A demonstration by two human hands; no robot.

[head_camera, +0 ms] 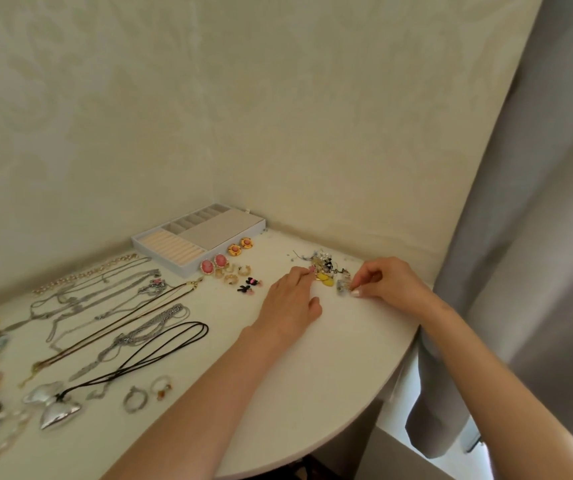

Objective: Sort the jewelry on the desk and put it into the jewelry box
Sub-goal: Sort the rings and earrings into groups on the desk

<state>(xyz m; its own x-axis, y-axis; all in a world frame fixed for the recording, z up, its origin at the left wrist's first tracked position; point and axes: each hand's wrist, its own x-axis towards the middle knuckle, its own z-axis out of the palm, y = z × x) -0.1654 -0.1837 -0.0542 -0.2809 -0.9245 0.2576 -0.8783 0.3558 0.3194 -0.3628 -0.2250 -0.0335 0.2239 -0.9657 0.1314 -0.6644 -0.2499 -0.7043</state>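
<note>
Nearest on the white desk (pixel 312 375) lie 2 rings (pixel 135 400) and a silver bow pendant (pixel 51 403) on a black cord, with necklaces (pixel 111 306) laid out in rows behind them. Further in, the left hand (pixel 290 303) rests palm down, its relaxed fingers reaching the edge of a tangled jewelry pile (pixel 324 265). The right hand (pixel 385 282) pinches a silvery piece (pixel 343 287) just beside that pile. Paired earrings (pixel 214 263) sit left of the pile, in front of the open jewelry box (pixel 215 226) in the far corner.

White desk (pixel 312 368) with a rounded edge.
Jewelry box (pixel 202 237) at twelve o'clock, necklaces (pixel 111 306) at nine, tangled pile (pixel 326 268) at two.
</note>
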